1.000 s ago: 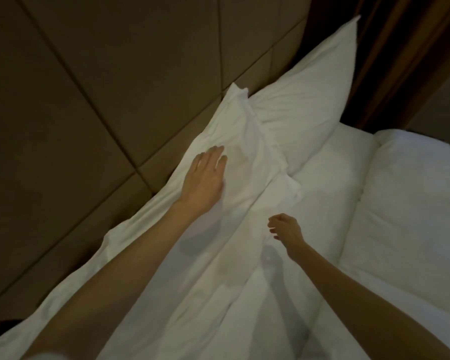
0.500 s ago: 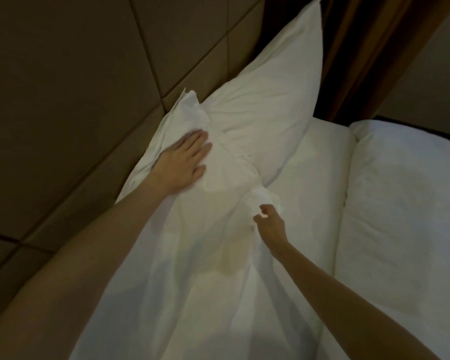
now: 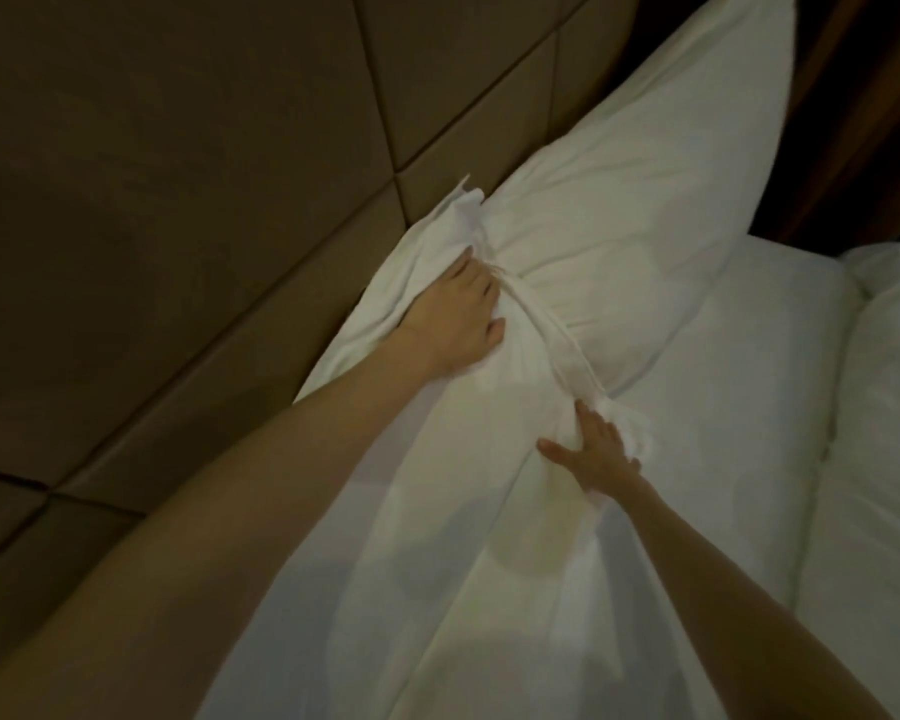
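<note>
A soft white fabric pillow (image 3: 437, 511) lies on the white bed (image 3: 739, 418) along the brown padded headboard (image 3: 178, 200), its far end touching a second white pillow (image 3: 645, 200). The left hand (image 3: 453, 319) presses that end, fingertips buried in the crease, grip unclear. The right hand (image 3: 593, 452) lies flat with fingers spread on the pillow's near edge.

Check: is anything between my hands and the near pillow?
Nothing visible. The left hand and right hand both rest directly on the near pillow; the second pillow lies beyond it, touching its far edge.
</note>
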A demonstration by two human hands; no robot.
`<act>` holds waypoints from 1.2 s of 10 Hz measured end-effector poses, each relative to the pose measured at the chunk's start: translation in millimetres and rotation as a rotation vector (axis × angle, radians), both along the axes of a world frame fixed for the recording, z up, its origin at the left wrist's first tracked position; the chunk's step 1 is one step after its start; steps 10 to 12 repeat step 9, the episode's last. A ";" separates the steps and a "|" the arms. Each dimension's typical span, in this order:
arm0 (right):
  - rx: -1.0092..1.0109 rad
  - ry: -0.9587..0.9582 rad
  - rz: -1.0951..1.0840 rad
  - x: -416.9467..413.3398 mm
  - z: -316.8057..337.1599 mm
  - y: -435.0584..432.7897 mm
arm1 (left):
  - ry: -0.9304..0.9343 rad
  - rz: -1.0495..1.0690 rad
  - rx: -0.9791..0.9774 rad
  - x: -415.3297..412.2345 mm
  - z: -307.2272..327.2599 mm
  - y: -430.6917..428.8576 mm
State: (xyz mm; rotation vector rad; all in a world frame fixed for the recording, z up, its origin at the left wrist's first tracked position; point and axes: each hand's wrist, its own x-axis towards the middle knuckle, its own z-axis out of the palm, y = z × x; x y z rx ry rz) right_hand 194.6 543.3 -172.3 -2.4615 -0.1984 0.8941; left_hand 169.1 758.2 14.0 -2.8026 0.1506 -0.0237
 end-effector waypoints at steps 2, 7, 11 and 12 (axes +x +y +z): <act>0.024 0.049 0.086 -1.5 16.3 -12.1 | 0.012 0.019 0.045 -2.7 1.7 -3.0; -0.019 -0.002 0.099 -96.0 127.5 -74.8 | 0.030 0.105 -0.251 -124.2 35.6 -35.2; 0.212 0.048 -0.163 -136.8 182.3 -117.2 | 0.153 0.454 -0.809 -177.4 42.5 -64.4; 0.212 0.048 -0.163 -136.8 182.3 -117.2 | 0.153 0.454 -0.809 -177.4 42.5 -64.4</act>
